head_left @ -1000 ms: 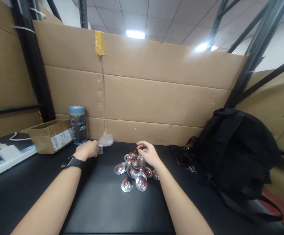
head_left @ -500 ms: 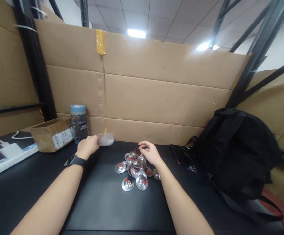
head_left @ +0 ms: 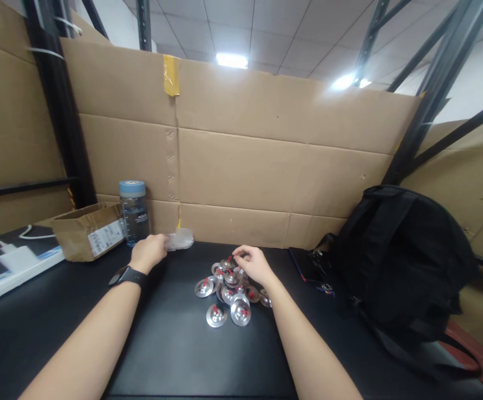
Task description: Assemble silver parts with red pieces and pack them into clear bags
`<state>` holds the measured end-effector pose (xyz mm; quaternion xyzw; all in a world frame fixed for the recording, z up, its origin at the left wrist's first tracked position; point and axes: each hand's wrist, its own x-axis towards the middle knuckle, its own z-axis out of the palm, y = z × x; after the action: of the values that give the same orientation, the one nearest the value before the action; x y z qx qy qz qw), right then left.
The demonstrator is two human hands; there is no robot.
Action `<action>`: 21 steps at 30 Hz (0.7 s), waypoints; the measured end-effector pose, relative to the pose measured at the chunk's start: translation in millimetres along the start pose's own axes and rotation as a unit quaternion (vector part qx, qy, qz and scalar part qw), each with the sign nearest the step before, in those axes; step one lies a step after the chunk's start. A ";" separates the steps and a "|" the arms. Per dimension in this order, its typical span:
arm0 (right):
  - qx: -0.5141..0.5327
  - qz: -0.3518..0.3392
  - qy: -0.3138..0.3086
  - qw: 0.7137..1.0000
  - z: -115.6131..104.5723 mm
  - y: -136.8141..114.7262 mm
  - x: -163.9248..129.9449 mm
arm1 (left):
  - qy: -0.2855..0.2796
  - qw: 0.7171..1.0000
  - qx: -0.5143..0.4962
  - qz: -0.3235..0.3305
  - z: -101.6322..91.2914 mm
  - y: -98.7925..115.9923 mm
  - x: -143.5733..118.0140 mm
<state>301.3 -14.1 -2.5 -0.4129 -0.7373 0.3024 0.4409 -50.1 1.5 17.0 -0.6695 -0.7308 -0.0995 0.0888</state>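
My left hand [head_left: 150, 254], with a dark watch on its wrist, is closed around one end of a clear plastic bag [head_left: 180, 240] near the back of the table. Below and to the right lies a loose pile of silver finger cymbals with red loops; one finger cymbal [head_left: 240, 312] sits at the front of it. My right hand [head_left: 253, 263] reaches over the back of the pile. Its thumb and forefinger are pinched at the red loop of the topmost finger cymbal [head_left: 226, 264]. Its other fingers hide part of the cymbals underneath.
On the left stand a water bottle [head_left: 134, 214] with a blue lid, an open cardboard box [head_left: 91, 232] and a white power strip [head_left: 20, 278]. A black backpack [head_left: 403, 266] fills the right side. Cardboard panels [head_left: 241, 166] wall off the back.
My right hand has lowered slightly and leftward, its fingertips coming to the top cymbal's red loop. My left hand keeps the plastic bag in nearly the same spot.
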 end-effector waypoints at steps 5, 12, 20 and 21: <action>-0.017 -0.004 0.000 1.000 -0.5 1.8 0.9 | 0.050 0.999 0.005 0.007 -0.5 1.4 1.0; -0.026 -0.001 -0.008 1.000 0.7 3.0 1.0 | 0.105 0.993 0.016 0.044 5.8 4.9 1.7; -0.024 0.002 -0.014 1.000 0.6 2.0 0.6 | 0.132 0.988 0.012 0.077 17.8 17.2 1.2; -0.023 0.004 -0.016 1.000 0.5 1.4 0.4 | 0.124 0.989 0.005 0.077 19.7 17.8 2.0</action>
<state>301.2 -13.1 -3.7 -0.4214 -0.7492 0.2936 0.4183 -32.5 10.1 -1.1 -0.7060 -0.6608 -0.1706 0.1895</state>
